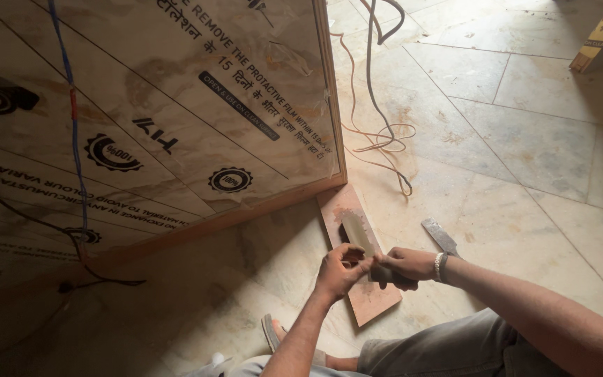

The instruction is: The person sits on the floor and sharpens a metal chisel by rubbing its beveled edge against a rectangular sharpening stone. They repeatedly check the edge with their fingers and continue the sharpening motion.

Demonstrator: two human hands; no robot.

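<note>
With the right hand [405,265] gripping the scraper blade [359,234] handle and left hand [340,269] fingers pinching its edge over the plywood offcut [357,279], a slip could cut fingertips.

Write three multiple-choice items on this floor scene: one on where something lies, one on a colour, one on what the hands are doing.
1. Where does the small wooden board lie?
A. On the stone floor, at the corner of the big film-covered panel
B. On a workbench
C. Leaning on a wall

2. What colour is the cable running down the film-covered panel?
A. Green
B. Blue
C. White

3. What are the hands doing?
A. Resting empty on the knees
B. Both on a flat blade over the board
C. Pulling the orange cord

1: A, its far end meets the panel's corner on the floor.
2: B, it is plainly blue.
3: B, left hand and right hand meet on the blade.
</note>
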